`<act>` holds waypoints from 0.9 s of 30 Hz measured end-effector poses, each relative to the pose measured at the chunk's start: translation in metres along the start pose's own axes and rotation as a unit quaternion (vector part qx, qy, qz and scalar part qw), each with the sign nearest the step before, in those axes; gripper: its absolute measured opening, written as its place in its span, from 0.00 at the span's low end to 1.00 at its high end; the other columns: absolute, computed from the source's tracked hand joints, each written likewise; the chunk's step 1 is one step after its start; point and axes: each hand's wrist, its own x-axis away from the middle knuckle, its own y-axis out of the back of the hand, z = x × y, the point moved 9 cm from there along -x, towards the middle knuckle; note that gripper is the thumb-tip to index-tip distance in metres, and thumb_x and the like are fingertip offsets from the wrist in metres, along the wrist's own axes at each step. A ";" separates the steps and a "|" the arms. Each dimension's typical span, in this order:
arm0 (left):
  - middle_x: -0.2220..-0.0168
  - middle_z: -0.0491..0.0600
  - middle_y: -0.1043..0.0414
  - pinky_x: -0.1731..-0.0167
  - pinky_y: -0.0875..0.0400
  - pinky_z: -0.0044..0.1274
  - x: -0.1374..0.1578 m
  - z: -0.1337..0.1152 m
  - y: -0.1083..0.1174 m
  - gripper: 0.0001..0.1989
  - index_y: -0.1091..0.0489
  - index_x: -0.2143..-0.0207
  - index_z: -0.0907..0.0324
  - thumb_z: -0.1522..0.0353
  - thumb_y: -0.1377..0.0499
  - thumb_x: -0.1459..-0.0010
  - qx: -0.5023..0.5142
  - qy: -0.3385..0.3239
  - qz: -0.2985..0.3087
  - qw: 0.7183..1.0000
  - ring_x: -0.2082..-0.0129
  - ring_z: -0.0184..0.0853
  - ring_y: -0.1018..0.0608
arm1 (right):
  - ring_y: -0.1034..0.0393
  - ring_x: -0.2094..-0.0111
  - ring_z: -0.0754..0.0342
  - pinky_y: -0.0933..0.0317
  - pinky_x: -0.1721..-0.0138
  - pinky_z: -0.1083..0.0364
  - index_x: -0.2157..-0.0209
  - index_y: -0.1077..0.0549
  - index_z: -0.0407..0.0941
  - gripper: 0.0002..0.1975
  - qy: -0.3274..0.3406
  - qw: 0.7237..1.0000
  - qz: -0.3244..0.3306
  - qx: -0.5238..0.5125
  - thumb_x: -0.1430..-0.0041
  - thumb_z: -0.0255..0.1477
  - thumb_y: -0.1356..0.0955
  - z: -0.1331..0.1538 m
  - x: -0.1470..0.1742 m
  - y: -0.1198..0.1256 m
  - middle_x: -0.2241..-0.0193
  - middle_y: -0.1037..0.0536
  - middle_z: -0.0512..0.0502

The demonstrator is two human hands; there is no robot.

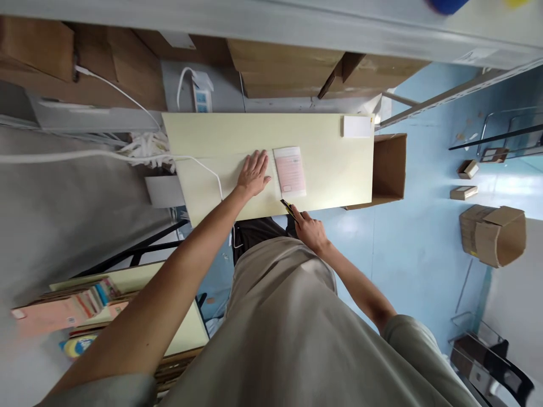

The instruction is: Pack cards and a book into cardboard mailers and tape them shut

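Observation:
My left hand (253,173) lies flat on the pale yellow tabletop (335,164), fingers stretched out and holding nothing. Just right of it is a pink booklet (291,173) with a clear, whitish margin around it that looks like plastic film. A faint clear strip of film (275,180) seems to run from the booklet towards my left hand; how far it reaches I cannot tell. At the table's near edge my right hand (310,229) is closed around a black and yellow utility knife (289,208). The knife's tip points up and left, close to the booklet's lower left corner.
A white cable (207,168) crosses the table's left part. A white pad (356,126) lies at the far right corner. Behind the table stand a power strip (202,97) and cardboard boxes (288,66). An open carton (390,168) sits beyond the right edge; books (80,305) fill the lower left.

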 end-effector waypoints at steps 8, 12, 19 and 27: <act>0.16 0.73 0.53 0.19 0.49 0.57 -0.013 -0.039 0.026 0.46 0.45 0.18 0.70 0.69 0.39 0.36 -0.059 0.112 0.041 0.991 0.15 0.64 0.49 | 0.14 0.53 0.42 0.23 0.54 0.51 0.13 0.53 0.56 0.36 0.025 0.986 -0.162 -0.001 0.16 0.34 0.42 -0.030 -0.008 0.111 0.41 0.18 0.38; 0.15 0.77 0.61 0.20 0.42 0.53 -0.022 -0.082 0.047 0.49 0.51 0.17 0.73 0.70 0.37 0.35 -0.061 0.118 0.000 0.991 0.15 0.65 0.49 | 0.14 0.52 0.39 0.22 0.54 0.49 0.16 0.45 0.48 0.33 0.073 0.946 -0.311 -0.047 0.17 0.36 0.42 -0.044 -0.009 0.192 0.38 0.17 0.33; 0.13 0.71 0.66 0.16 0.50 0.46 -0.035 -0.197 0.165 0.47 0.62 0.15 0.71 0.62 0.43 0.25 -0.058 -0.057 -0.242 0.967 0.13 0.55 0.55 | 0.17 0.46 0.34 0.22 0.50 0.43 0.27 0.38 0.42 0.27 0.137 0.856 -0.491 -0.083 0.18 0.40 0.40 -0.055 -0.023 0.348 0.37 0.21 0.27; 0.12 0.59 0.77 0.15 0.54 0.50 -0.016 -0.247 0.273 0.49 0.80 0.14 0.58 0.59 0.47 0.20 -0.087 -0.077 -0.368 0.922 0.12 0.51 0.62 | 0.23 0.39 0.35 0.30 0.35 0.38 0.32 0.26 0.37 0.23 0.176 0.832 -0.525 -0.032 0.19 0.34 0.39 -0.029 -0.091 0.472 0.39 0.20 0.24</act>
